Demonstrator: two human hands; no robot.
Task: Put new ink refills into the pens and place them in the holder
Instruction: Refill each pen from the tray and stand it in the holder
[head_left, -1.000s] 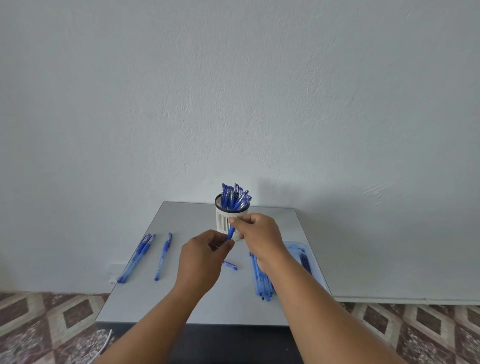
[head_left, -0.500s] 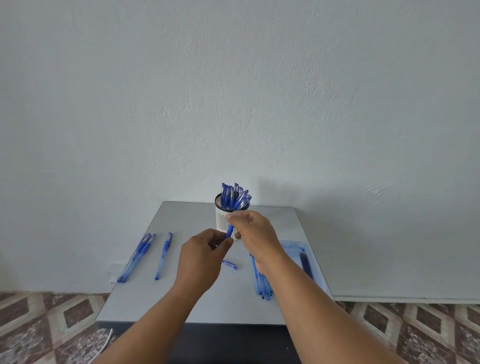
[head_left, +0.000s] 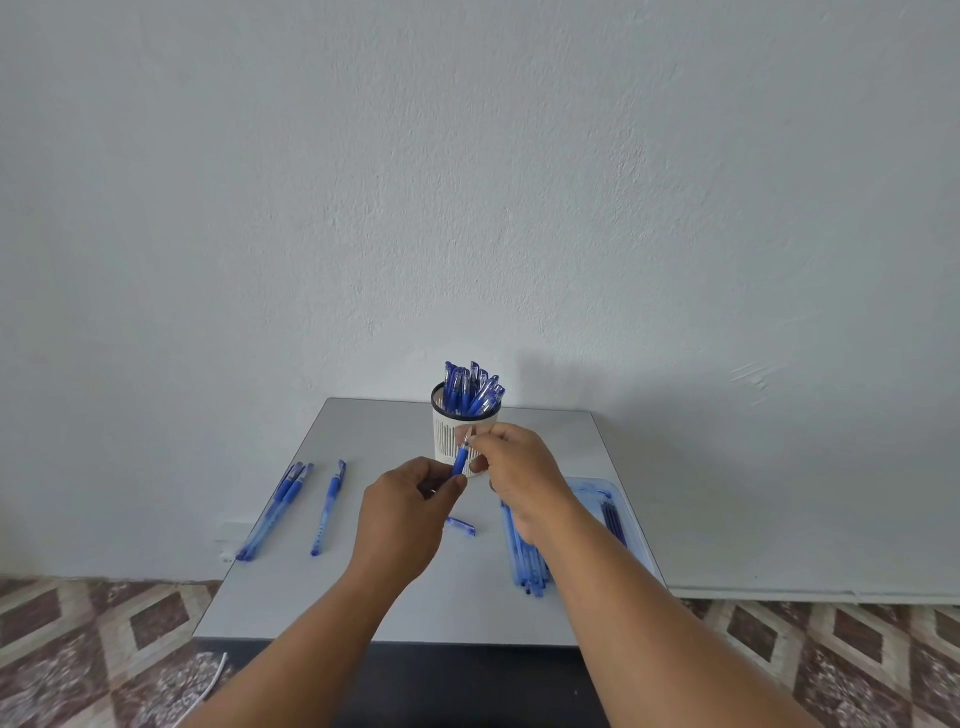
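Note:
A blue pen stands between my two hands in front of the white holder. My left hand grips the pen's lower part. My right hand pinches its upper tip with thumb and forefinger. The holder stands at the back of the grey table and carries several blue capped pens. A loose blue cap lies on the table under my hands. Most of the held pen's barrel is hidden inside my left hand.
Three blue pens lie at the table's left, one of them apart. A bundle of blue refills or barrels lies right of centre. A clear tray with dark refills sits at the right edge. The wall is just behind the table.
My right hand has shifted slightly up along the pen to its tip. The left hand and the pen have stayed nearly in place.

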